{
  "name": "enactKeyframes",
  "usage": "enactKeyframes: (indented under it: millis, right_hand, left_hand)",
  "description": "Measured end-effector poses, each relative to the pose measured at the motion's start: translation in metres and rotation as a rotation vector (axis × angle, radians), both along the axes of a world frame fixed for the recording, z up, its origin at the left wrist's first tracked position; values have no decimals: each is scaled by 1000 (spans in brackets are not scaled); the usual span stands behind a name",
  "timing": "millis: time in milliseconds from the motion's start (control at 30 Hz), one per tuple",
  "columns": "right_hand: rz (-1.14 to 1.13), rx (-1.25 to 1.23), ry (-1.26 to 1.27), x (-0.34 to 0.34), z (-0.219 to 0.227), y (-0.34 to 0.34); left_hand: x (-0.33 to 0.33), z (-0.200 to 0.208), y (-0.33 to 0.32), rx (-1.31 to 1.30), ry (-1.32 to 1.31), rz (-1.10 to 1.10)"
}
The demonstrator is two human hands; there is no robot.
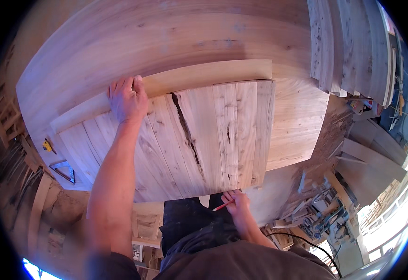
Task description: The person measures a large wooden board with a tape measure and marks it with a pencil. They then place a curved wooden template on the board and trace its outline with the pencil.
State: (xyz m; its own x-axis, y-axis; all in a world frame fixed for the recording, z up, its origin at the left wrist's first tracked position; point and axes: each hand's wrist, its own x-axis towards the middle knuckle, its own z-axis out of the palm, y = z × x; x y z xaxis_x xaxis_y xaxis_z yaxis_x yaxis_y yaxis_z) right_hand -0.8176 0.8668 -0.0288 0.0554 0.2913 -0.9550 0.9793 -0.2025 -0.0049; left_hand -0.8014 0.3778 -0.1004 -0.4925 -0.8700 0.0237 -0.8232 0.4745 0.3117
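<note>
A glued-up wooden panel [204,140] with a long dark crack lies in front of me on a larger wooden board. Along its far edge runs a long, pale, narrow plank [208,72]. My left hand [128,99] reaches across the panel, its fingers curled over the plank and its thumb near the panel's edge. At the panel's near edge, by my body, my right hand [237,201] has a red pencil [220,206] between its fingers. The right fingertips rest at or just under that edge; I cannot tell which.
A triangular square [63,171] and a small yellow tool [49,146] lie at the left end of the large board [288,126]. Several planks [353,46] are stacked at the far right. Offcuts and tools clutter the floor [320,210] on the right, with a black cable [313,245] nearby.
</note>
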Motion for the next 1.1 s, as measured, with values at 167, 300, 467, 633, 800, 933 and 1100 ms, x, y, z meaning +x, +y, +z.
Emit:
enactKeyframes:
  millis: [167, 300, 467, 633, 800, 933, 1100]
  right_hand:
    - [-197, -66, 49, 17, -14, 12]
    - [-200, -129, 97, 24, -20, 18]
    - [-66, -43, 121, 26, -16, 16]
    - [6, -139, 157, 26, -11, 14]
    - [10, -97, 128, 27, -11, 18]
    - [18, -188, 132, 21, -8, 22]
    - [184, -192, 41, 6, -1, 25]
  left_hand:
    - [-2, 1, -2, 28, -12, -13]
    - [0, -1, -4, 6, -53, -43]
    - [1, -3, -2, 38, -61, -23]
    - [0, -1, -2, 31, -68, -22]
    - [0, 0, -2, 53, -87, -14]
    - [2, -3, -2, 44, -80, -11]
    - [1, -6, -3, -3, -31, -15]
